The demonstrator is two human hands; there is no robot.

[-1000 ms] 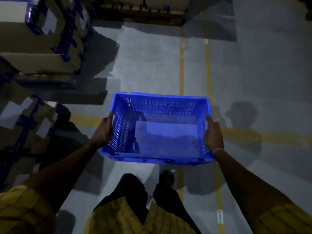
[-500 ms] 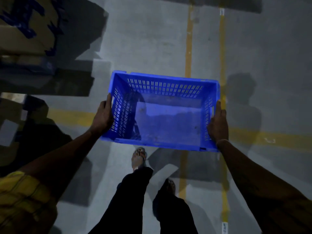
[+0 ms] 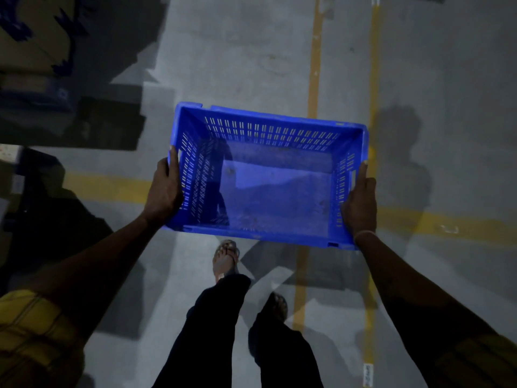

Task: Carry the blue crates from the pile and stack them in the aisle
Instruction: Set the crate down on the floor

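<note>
A: where's the blue crate (image 3: 268, 175)?
B: mid-air over the grey floor (image 3: 237, 51), dead centre. Left hand (image 3: 165, 191) clamps its 9 o'clock wall, right hand (image 3: 361, 203) the 3 o'clock one. Cardboard boxes (image 3: 33, 37) sit at 10.

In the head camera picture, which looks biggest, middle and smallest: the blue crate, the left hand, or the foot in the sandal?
1. blue crate, biggest by far.
2. left hand.
3. foot in the sandal, which looks smallest, but it is farther from the camera and partly hidden, so hand versus foot is unsure.
</note>
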